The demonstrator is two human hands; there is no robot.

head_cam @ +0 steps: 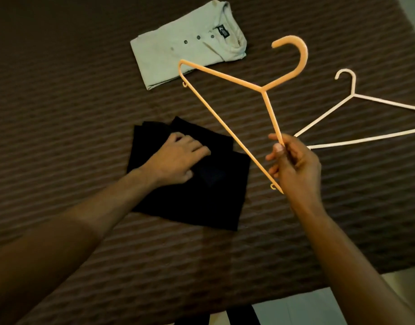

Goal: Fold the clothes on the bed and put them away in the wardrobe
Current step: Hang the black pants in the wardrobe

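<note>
Here, a black folded garment (194,184) lies on the brown ribbed bedspread (61,102), one hand on it and a hanger held beside it.

The left hand (178,158) rests flat on the garment's upper part, fingers relaxed and spread. Just right of the garment, the right hand (293,167) pinches one arm of an orange plastic hanger (227,130), held up above the bed with its hook pointing away. Beyond the garment lies a pale folded polo shirt (187,43), buttons showing. Farther right of the garment, a white hanger (342,104) lies on the bedspread.
</note>
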